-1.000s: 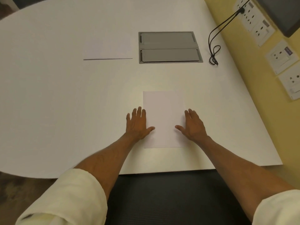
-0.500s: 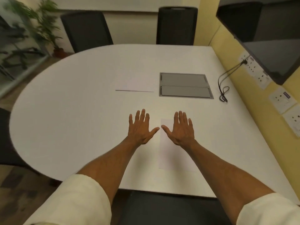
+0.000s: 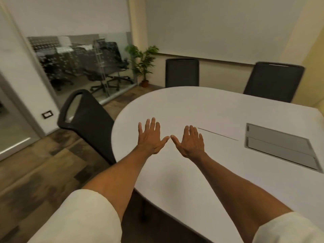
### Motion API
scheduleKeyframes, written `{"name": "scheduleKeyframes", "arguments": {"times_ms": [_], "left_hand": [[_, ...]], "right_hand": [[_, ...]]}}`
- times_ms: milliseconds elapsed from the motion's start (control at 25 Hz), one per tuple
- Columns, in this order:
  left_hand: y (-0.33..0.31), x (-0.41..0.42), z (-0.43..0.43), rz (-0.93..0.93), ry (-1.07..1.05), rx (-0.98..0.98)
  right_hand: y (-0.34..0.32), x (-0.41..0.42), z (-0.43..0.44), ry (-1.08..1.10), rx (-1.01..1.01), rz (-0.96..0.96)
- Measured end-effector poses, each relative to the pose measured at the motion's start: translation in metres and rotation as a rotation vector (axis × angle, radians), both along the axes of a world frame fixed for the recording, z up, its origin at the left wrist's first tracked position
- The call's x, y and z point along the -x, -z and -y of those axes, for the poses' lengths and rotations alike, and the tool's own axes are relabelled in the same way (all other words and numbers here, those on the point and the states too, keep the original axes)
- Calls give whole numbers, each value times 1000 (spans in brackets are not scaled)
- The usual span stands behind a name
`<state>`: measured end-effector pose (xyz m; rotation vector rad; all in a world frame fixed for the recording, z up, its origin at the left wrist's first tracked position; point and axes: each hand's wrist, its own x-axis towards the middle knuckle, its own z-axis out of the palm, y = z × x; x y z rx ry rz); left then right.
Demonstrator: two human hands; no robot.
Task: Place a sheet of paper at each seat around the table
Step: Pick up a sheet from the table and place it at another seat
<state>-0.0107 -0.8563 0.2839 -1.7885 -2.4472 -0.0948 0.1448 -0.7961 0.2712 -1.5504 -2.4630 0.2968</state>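
My left hand (image 3: 152,137) and my right hand (image 3: 190,142) hover side by side above the white oval table (image 3: 175,172), fingers straight and spread, thumbs nearly touching, holding nothing. A stack of white paper (image 3: 222,127) lies on the table just right of my right hand, its near edge showing as a thin dark line. The sheet laid at the near seat is out of view. Black chairs stand around the table: one at the left (image 3: 84,120), two at the far side (image 3: 182,72) (image 3: 273,81).
A grey double-lidded cable box (image 3: 280,146) is set into the table at the right. A potted plant (image 3: 143,62) stands in the far corner. A glass partition (image 3: 78,62) shows office chairs behind it. Wooden floor lies to the left.
My hands lifted off the sheet at the near seat and rose together. My view swung up and to the left, so that sheet dropped out of view and the chairs came in.
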Motion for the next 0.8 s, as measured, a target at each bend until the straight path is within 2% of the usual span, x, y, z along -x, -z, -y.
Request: {"name": "scheduleKeyframes", "arguments": {"times_ms": [280,480,800], "left_hand": [[-34,182,104,37,-256,-45],[-45,271,166,106,-434,-81],[-44,377,177,190,-540,-84]], "right_hand": [[-27,199,65,-207,-85,27],[-40,300,102,-354,-146,23],[-45,425,104,-496,-163,-41]]}}
